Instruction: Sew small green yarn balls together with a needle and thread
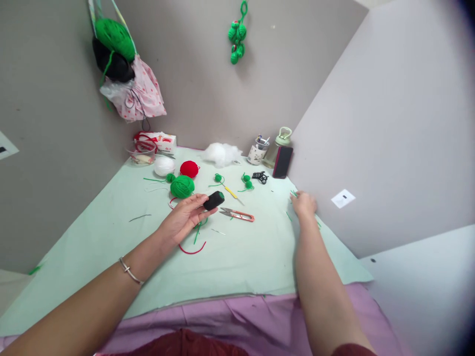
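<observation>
My left hand (186, 214) is closed around a spool of black thread (213, 200), its green end facing right, held above the table. Off to the right, my right hand (305, 203) reaches down at the table's edge. Its fingers are drawn together at some green yarn scraps (293, 193), and the fingertips are partly hidden. Thread snips (239, 214) with orange handles lie just right of the spool. Beyond them is a yellow-handled crochet hook (230, 192). Beneath my left hand are green yarn tails (198, 231) and a red strand (193, 252); a thin needle (218, 232) rests nearby.
Balls of green (182, 187), red (189, 169) and white yarn (164, 166) sit at the back left. White stuffing (221, 155), a pen cup (258, 151), a bottle (272, 151) and a phone (282, 162) line the back. A black claw clip (260, 177) lies near small green crocheted pieces (247, 181).
</observation>
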Demonstrator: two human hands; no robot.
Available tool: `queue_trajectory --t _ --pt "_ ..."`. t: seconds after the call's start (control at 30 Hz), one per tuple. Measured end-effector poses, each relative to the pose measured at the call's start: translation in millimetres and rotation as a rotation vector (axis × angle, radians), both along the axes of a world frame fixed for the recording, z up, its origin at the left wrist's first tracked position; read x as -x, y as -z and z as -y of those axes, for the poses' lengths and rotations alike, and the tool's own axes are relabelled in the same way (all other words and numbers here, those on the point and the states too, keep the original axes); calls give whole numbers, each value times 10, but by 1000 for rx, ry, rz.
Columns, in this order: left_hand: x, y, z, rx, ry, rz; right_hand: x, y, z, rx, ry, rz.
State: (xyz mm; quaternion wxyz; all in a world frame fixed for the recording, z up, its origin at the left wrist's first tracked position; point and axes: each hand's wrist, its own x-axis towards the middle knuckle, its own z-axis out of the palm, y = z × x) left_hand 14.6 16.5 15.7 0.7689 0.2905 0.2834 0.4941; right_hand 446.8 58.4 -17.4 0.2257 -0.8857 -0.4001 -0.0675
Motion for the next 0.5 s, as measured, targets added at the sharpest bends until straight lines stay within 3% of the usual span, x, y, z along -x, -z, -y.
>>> queue_trajectory --t 0.13,0.33,0.5 --pt "8 11 -11 -4 -6 0 0 -87 -23 -80 25 12" --pt "13 -3 -12 -2 10 17 -73 -459 124 -416 29 73" --pt "7 -17 9 4 -1 -13 -3 -588 260 -634 -23 79"
